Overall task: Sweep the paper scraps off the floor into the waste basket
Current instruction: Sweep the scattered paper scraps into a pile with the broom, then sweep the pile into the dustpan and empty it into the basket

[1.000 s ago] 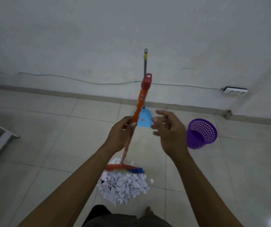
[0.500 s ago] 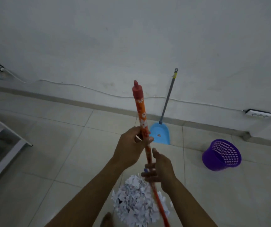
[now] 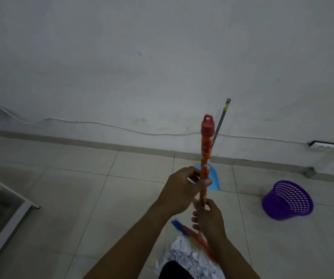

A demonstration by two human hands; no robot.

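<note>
Centrally, one broom (image 3: 206, 158), two hands: left hand (image 3: 179, 191) fingers curled round its handle, right hand (image 3: 207, 217) gripping just below. One paper pile (image 3: 186, 256) bottom centre. One purple basket (image 3: 288, 200) right; one blue dustpan (image 3: 214, 178) behind.

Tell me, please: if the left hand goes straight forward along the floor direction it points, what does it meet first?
Probably the blue dustpan, which leans on the wall just beyond the left hand gripping the broom. Depth is unclear from one view; the basket sits well off to the right.
</note>
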